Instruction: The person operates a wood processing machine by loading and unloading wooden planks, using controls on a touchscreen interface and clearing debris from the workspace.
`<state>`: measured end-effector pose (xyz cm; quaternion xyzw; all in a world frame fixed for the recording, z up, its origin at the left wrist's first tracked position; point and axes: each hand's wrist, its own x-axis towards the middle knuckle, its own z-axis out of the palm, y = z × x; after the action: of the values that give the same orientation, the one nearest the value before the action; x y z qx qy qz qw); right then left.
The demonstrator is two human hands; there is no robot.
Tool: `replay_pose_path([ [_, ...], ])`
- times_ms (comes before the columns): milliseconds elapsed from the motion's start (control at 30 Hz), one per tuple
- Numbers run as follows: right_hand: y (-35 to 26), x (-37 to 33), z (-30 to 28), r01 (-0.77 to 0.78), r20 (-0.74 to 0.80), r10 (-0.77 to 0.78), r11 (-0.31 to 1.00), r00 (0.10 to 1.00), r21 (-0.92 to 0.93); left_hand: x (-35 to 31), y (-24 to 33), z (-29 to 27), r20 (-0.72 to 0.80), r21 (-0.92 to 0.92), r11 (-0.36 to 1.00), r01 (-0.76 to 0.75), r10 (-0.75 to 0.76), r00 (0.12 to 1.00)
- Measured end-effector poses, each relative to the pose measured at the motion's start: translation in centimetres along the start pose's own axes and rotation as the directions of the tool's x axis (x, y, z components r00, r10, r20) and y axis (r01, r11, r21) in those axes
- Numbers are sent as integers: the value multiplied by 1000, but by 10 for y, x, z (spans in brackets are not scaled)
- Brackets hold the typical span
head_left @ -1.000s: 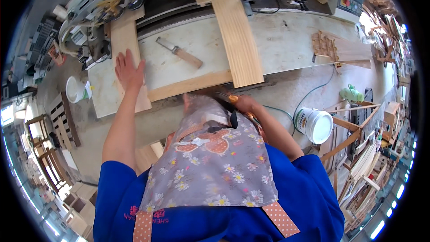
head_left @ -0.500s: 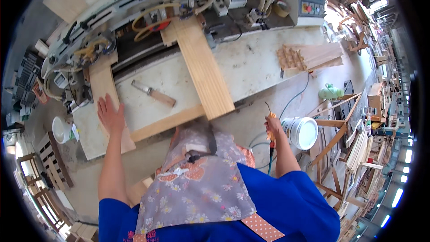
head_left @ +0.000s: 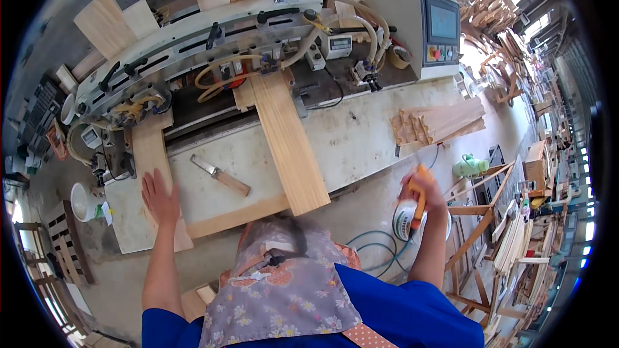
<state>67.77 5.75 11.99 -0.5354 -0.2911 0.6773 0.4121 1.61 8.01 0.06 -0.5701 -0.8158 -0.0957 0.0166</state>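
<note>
Left of the right grip [head_left: 432,192] runs the front edge of the worktop [head_left: 361,132], with floor between. Between the 2 grips, a pine board [head_left: 290,148] overhangs that edge. The left grip [head_left: 161,198] lies flat, fingers slightly spread, on a long pale board [head_left: 151,148]; the right grip curls around an orange air blow gun [head_left: 420,207]. Below the right grip sits a white bucket [head_left: 402,222], contents hidden.

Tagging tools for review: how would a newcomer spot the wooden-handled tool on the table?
Find the pale worktable before the long machine. Between the left board, under the left hand, and the right board lies the wooden-handled tool. Its grey metal blade sets it apart from both boards.
</note>
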Motion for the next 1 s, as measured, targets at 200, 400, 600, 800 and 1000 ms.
replay_pose_path([
  [200, -134, 101, 51, 296, -27, -301, 948, 953, -116, -2, -5, -4, 2, -10, 999, 41, -41, 999],
  [400, -248, 196, 81, 372, -36, -402, 875, 915, -311, 2, 2, -13, 32, -34, 998, 61, -60, 998],
  [600, -283, 311, 86, 452, -175, -504, 852, 846, -265, 3, 9, -15, 57, -13, 998, 66, -65, 996],
  [800, -251, 377, 75, 248, -220, -457, 758, 862, -603, 2, 2, -11, 55, -45, 996, 76, -73, 996],
  [1000, -269, 333, 110, 305, -52, -622, 453, 781, -838, 9, 5, -12, 22, -54, 998, 23, -22, 1000],
])
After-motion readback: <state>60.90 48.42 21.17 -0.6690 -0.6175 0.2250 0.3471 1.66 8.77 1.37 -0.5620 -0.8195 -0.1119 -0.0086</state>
